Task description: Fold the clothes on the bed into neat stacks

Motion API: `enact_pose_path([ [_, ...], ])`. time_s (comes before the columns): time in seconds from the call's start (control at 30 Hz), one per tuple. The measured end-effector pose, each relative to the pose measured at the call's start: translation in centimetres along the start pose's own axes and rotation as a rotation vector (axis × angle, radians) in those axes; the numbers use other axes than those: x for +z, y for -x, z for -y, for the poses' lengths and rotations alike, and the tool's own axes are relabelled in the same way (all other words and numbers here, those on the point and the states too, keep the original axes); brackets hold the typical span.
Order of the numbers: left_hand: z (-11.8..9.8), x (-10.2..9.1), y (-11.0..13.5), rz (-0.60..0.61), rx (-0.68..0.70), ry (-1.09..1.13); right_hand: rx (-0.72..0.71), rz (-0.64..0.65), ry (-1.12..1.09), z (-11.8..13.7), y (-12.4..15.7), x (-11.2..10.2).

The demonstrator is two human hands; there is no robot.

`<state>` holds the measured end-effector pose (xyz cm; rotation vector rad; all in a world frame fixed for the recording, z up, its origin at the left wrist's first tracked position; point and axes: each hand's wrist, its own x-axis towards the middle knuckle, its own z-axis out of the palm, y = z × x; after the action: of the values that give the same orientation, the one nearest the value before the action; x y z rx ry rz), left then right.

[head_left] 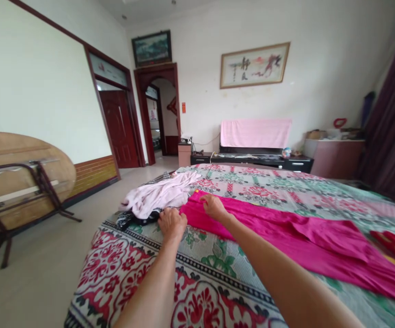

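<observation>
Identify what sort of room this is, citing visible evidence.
Probably a bedroom in a home: a broad floral bedspread with a magenta garment laid out on it, a low black drawer cabinet beyond, and a purple curtain.

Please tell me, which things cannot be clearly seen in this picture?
All in the head view:
Left hand: its own back hides what most fingertips touch.
Black-and-white cloth: partly covered by the pale pink garment.
Magenta fabric: its right end is cut by the right edge.
Red item: cut by that edge too.
</observation>
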<state>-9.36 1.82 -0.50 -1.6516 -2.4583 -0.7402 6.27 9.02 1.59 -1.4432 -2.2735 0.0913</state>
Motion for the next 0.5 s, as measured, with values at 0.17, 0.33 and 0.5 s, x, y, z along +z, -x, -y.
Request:
enact_pose_path([
  [0.17, 0.0, 0.1, 0.1, -0.026, -0.002, 0.044, 0.082, 0.029, -0.015, 1.6, -3.7, 1.8],
  [0.33, -0.3, 0.1, 0.1, -0.034, 0.012, 0.083, 0.225, 0.057, 0.007, 2.9, -5.9, 3.2],
  [0.5, -0.7, 0.1, 0.1, -0.051, -0.023, 0.081, 0.317, 0.129, 0.034, 3.3, -7.4, 2.7],
])
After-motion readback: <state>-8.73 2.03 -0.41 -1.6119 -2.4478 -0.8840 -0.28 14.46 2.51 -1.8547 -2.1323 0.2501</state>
